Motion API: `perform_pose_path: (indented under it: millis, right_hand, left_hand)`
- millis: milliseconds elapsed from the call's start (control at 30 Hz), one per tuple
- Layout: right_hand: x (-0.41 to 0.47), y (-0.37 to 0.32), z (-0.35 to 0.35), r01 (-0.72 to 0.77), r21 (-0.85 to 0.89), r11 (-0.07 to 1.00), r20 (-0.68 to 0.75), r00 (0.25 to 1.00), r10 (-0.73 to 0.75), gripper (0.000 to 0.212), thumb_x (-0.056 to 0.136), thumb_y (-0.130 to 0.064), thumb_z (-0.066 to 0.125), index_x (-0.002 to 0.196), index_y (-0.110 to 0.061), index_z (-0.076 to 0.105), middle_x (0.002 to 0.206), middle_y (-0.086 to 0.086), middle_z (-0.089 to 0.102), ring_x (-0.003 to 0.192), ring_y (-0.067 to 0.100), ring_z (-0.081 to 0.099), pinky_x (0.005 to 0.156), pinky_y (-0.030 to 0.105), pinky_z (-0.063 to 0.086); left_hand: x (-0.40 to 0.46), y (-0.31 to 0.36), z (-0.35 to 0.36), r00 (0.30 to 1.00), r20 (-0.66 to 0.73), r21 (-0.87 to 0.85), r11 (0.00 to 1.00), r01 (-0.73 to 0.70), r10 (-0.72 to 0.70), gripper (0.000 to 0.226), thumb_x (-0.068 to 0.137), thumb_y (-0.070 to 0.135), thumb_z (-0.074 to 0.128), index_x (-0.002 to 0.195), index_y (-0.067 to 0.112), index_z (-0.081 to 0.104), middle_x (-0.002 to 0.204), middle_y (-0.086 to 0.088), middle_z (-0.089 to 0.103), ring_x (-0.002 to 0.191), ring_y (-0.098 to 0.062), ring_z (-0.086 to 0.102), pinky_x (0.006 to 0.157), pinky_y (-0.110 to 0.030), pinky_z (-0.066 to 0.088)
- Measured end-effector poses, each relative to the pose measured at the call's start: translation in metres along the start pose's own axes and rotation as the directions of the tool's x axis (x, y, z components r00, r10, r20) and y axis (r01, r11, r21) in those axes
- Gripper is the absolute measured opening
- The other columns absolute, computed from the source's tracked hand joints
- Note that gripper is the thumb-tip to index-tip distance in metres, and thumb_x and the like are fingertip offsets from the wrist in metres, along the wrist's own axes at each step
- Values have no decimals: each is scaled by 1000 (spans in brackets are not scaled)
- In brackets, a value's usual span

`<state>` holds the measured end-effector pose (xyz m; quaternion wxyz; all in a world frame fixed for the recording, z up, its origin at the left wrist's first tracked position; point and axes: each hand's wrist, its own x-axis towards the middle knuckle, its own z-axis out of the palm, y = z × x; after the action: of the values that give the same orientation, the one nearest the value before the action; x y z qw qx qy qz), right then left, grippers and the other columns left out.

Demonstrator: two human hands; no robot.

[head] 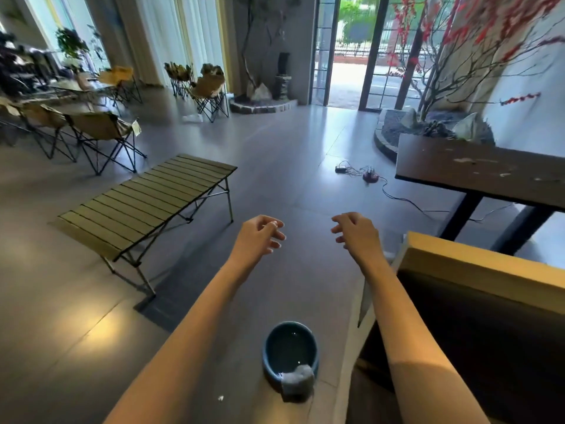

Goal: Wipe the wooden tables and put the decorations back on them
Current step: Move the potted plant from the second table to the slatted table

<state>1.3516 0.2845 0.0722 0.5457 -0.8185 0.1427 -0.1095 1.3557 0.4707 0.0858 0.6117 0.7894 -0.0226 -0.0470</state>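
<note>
Grey cloth (pixel 297 383) on basin (pixel 289 351) rim, frame bottom, behind your hands; left hand (pixel 260 237), right hand (pixel 356 234) loosely curled, empty, equally near.

Folding camp chairs (pixel 101 133) are standing at the far left on a grey tiled floor (pixel 275 142), with two more (pixel 208 90) sitting farther back by pale curtains (pixel 171 35). A bare branching tree with red leaves (pixel 452 47) is rising from a gravel bed (pixel 397 127) at the far right. A tangle of cables (pixel 367 174) is lying on the floor near it. Glass doors (pixel 348 50) are standing open at the far end.
</note>
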Motion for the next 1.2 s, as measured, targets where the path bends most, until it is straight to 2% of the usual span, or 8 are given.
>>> perform_pose_path:
  millis: [200, 400, 533, 633, 733, 867, 1033, 1200]
  right_hand:
    - [93, -21, 40, -62, 35, 997, -61, 996, 64, 21, 95, -26, 46, 103, -12, 60, 84, 0, 64, 71, 14, 59, 73, 35, 46]
    - [174, -33, 58, -128, 25, 991, -162, 978, 131, 21, 96, -24, 44, 102, -11, 60, 77, -4, 60, 67, 11, 56, 65, 28, 42]
    - [231, -38, 69, -140, 18, 990, -253, 957, 140, 20, 97, -21, 44, 100, -10, 60, 83, 3, 61, 69, 14, 55, 63, 28, 42]
    - [280, -37, 73, -160, 15, 987, -348, 925, 156, 20, 96, -22, 44, 98, -12, 61, 84, 3, 62, 75, 20, 57, 69, 33, 45]
    - [328, -37, 77, -203, 40, 978, -447, 872, 199, 21, 96, -23, 45, 99, -12, 62, 86, 4, 64, 76, 19, 58, 70, 33, 46]
    - [381, -41, 80, -263, 106, 959, -567, 776, 276, 20, 97, -23, 45, 99, -13, 62, 87, 3, 64, 79, 19, 59, 73, 33, 46]
    - [416, -43, 66, -332, 152, 931, -661, 666, 346, 20, 98, -26, 41, 102, -17, 59, 93, 1, 63, 88, 18, 59, 82, 34, 48]
    - [447, -28, 45, -362, 185, 914, -762, 534, 366, 19, 98, -27, 42, 103, -18, 58, 94, -1, 61, 84, 13, 57, 86, 36, 50]
  left_hand:
    - [128, 6, -26, 995, 96, 37, 999, -4, 1, 18, 94, 8, 42, 96, 6, 60, 75, -4, 64, 63, -16, 56, 58, -23, 42]
    - [234, 14, -27, 979, 203, -10, 1000, 25, -23, 17, 95, 9, 42, 92, 8, 59, 74, -4, 62, 60, -16, 54, 57, -23, 39]
    - [316, 22, -21, 955, 296, -23, 1000, -3, 9, 21, 95, 11, 43, 81, 16, 58, 72, -4, 61, 60, -16, 53, 56, -22, 38]
    - [379, 26, -12, 926, 374, -12, 999, -52, 53, 20, 96, 13, 44, 84, 15, 59, 72, -2, 61, 59, -15, 53, 56, -21, 39]
    - [443, 34, -2, 884, 459, 17, 994, -107, 87, 18, 96, 15, 44, 95, 9, 61, 78, -6, 63, 61, -14, 55, 56, -20, 41]
    - [525, 53, 19, 803, 586, 26, 988, -152, 108, 19, 96, 15, 45, 100, 5, 61, 83, -10, 63, 63, -15, 56, 58, -21, 42]
    - [579, 68, 65, 707, 700, 9, 988, -152, 102, 17, 95, 19, 47, 97, 8, 61, 80, -7, 63, 66, -15, 57, 60, -21, 44]
    - [626, 77, 129, 610, 786, -10, 989, -149, 100, 16, 95, 21, 49, 94, 10, 61, 76, -5, 62, 63, -14, 57, 58, -21, 45]
